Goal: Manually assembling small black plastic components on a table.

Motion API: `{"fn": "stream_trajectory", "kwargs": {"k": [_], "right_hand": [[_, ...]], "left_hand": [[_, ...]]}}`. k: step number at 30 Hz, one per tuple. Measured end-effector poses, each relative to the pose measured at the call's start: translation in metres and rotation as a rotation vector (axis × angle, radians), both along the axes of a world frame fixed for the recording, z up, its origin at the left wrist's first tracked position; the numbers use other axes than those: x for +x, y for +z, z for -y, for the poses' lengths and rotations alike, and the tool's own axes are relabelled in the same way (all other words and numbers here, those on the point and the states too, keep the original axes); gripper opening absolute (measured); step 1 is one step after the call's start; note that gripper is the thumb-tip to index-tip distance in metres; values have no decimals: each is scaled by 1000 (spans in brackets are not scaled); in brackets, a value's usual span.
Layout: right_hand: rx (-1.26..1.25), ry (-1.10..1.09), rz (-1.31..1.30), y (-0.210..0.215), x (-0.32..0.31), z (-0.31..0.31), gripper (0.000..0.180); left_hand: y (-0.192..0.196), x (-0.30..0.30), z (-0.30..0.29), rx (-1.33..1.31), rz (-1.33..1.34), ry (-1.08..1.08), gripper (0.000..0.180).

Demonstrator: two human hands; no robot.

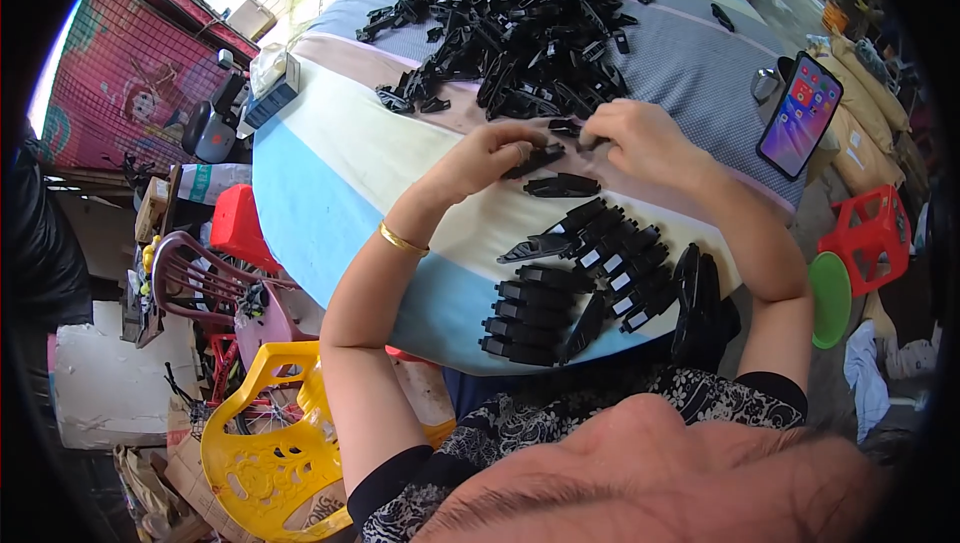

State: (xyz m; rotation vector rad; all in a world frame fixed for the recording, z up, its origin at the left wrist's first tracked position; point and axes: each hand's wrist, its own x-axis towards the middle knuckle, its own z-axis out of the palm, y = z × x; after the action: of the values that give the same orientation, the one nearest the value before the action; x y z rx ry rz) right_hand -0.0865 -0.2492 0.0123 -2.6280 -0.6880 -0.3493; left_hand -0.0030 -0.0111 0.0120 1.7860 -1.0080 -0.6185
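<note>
Saw a lit smartphone [800, 115] and red plastic stool [885, 230] at right, tissue box [273, 97] and yellow plastic armchair [265, 458] at left.

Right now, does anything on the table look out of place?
One black piece lies alone toward the far right of the table, apart from the big black heap, so it looks strayed.

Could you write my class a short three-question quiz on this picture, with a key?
1. True or false: the right hand is holding the phone.
2. Which arm wears the gold bracelet? a) left b) right
3. Fill in near or far: the large heap of black parts lies toward the ____ side of the table.

Key
1. False: the phone is apart from the right hand.
2. a, the left arm.
3. Far.
</note>
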Motion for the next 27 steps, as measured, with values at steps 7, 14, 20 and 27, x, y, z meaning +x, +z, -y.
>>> {"fn": "stream_trajectory", "kwargs": {"k": [7,14,20,27], "right_hand": [[293,-59,-37,-2,-4,-23,22],[108,-59,92,-7,-1,-18,22],[141,54,91,-13,11,-23,20],[291,159,-215,-2,5,-18,21]], "left_hand": [[-18,-18,15,-41,733,220,15],[-19,-13,-2,15,571,236,19],[-17,-19,8,27,409,251,21],[-1,-13,-3,157,326,-123,21]]}}
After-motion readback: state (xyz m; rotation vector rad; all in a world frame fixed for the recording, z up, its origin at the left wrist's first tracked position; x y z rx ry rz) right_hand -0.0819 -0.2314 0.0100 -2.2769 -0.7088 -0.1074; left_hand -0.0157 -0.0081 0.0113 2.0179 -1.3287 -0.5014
